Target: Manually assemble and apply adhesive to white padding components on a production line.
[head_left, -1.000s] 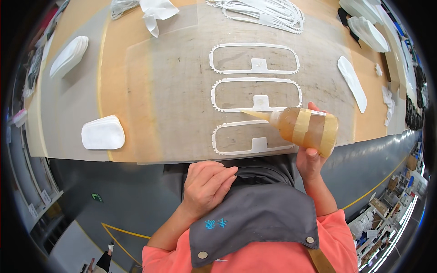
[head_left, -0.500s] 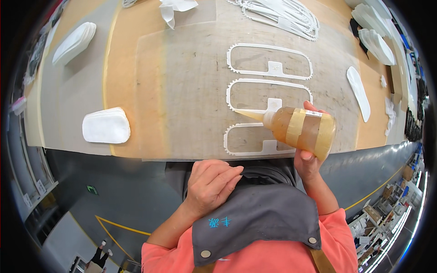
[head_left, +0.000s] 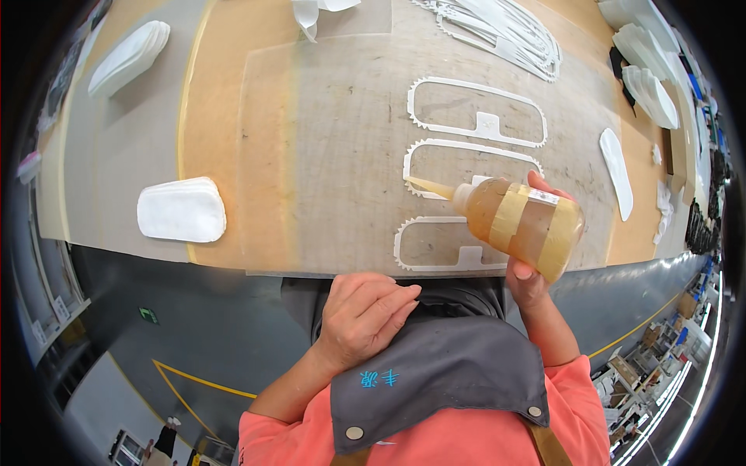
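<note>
My right hand [head_left: 530,283] grips a squeeze bottle [head_left: 532,225] of amber liquid, banded with tan tape. The bottle lies tilted, its long tapered nozzle pointing left over the toothed edge of the middle white looped strip [head_left: 423,143]. Whether the tip touches it I cannot tell. Farther off lies another such looped strip [head_left: 487,126] with a square tab. A third looped strip [head_left: 471,258], partly hidden by the bottle, is at the near table edge. My left hand [head_left: 361,314] is loosely closed just off that edge, with nothing visible in its fingers.
A heap of similar white strips [head_left: 513,43] lies at the far side of the table [head_left: 342,171]. White oval pads [head_left: 180,210] are stacked at left, with another stack [head_left: 128,58] behind. At right are a single white pad [head_left: 615,172] and more stacks [head_left: 651,93].
The view has shifted slightly, so the table things appear farther right. The nozzle now points at the left end of the middle strip. My left hand has barely moved.
</note>
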Available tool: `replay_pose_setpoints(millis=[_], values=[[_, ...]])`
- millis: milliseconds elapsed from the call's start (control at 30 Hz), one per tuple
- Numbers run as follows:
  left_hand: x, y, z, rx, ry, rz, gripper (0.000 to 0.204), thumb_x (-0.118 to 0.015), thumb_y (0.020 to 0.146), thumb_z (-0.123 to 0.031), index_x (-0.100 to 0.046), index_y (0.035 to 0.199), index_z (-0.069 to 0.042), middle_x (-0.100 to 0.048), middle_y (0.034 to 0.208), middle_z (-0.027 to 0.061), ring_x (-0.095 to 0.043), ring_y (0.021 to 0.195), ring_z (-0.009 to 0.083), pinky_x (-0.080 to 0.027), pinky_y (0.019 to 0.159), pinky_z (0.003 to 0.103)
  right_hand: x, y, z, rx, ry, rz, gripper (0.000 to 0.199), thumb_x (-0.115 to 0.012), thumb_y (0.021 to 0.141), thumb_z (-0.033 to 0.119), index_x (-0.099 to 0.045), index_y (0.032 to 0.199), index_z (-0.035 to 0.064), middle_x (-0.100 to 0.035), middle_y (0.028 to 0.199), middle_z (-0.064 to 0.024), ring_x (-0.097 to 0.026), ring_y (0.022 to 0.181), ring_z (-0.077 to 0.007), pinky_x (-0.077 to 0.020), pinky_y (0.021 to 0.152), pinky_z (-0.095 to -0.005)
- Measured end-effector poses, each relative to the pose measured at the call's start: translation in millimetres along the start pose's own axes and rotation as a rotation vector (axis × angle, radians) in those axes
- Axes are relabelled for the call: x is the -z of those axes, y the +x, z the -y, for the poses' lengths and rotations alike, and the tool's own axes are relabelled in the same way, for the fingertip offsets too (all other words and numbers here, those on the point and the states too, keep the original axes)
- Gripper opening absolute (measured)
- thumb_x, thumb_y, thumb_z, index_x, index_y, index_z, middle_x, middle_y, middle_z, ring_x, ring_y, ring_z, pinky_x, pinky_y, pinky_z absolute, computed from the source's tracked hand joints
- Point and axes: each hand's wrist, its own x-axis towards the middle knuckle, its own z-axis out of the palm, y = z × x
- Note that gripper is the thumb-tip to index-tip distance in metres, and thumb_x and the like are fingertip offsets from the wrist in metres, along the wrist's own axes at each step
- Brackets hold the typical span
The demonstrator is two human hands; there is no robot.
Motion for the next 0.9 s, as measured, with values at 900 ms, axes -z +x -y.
replay_pose_setpoints(millis=[900], values=[[2, 2, 7, -0.001, -0.007, -0.008, 0.027, -0.082, 0.077, -0.008, -0.077, 0.103, -0.01, -0.068, 0.09, -0.0007, -0.065, 0.086, 0.0188, -0.044, 0.072, 0.032, 2, 22, -14, 0.24, -0.067, 0.047, 0.111, -0.084, 0.072, 0.062, -0.023, 0.146, 0.0076, -0.047, 0.143, -0.0267, -0.051, 0.134, -0.038, -0.049, 0.108, -0.0586]])
